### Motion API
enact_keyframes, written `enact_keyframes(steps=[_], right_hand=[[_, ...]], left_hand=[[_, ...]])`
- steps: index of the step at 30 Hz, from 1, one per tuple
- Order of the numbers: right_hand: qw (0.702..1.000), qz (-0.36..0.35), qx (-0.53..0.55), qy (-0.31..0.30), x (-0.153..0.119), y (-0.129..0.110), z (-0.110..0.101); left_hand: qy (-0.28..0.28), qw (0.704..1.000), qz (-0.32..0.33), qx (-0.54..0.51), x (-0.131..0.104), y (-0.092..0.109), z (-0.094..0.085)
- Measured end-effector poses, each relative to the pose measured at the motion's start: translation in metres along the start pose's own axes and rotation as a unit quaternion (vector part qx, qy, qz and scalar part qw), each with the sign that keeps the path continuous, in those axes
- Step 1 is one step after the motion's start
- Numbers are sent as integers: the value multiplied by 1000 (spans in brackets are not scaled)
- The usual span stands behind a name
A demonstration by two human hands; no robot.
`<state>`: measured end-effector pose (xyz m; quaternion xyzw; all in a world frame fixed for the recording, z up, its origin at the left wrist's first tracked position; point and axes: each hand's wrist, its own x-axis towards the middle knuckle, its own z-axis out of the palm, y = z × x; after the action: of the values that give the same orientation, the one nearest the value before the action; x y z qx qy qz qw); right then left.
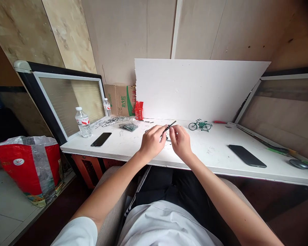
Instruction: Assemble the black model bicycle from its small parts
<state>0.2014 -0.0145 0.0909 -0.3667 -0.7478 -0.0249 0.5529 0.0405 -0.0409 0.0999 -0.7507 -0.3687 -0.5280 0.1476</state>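
My left hand (152, 142) is closed around a thin dark stick-like piece (172, 123), which slants up to the right above the white table (128, 145). Close beside it, my right hand (181, 140) has its fingers curled in a pinch near the piece; whatever it grips is hidden. Small dark bits (168, 139) lie on the tabletop behind and between the hands. A small dark green model bicycle (200, 125) stands to the right, beyond my right hand.
A plastic bag of dark parts (129, 127) and flat black part frames (110, 121) lie left. Water bottles (83, 123), a phone (101, 139), a cardboard box (122, 99) and a small red box (139, 110) are there too. Rightward are another phone (247, 156) and a mouse (299, 164).
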Motion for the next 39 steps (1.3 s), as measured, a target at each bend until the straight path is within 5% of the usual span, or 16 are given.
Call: enact_keyframes(steps=[5, 12, 19, 25, 29, 39], right_hand=[[997, -54, -36, 35, 0, 2, 0], [978, 107, 178, 14, 2, -14, 0], [880, 233, 413, -38, 6, -22, -1], [800, 273, 521, -120, 11, -25, -8], [826, 278, 470, -137, 13, -22, -9], [937, 187, 294, -33, 10, -13, -9]], left_hand=[[27, 999, 27, 18, -1, 0, 3], [23, 998, 39, 37, 2, 0, 0], [6, 996, 61, 61, 1, -4, -1], [0, 997, 52, 63, 2, -4, -2], [6, 998, 10, 68, 2, -1, -3], [18, 998, -37, 48, 1, -4, -2]])
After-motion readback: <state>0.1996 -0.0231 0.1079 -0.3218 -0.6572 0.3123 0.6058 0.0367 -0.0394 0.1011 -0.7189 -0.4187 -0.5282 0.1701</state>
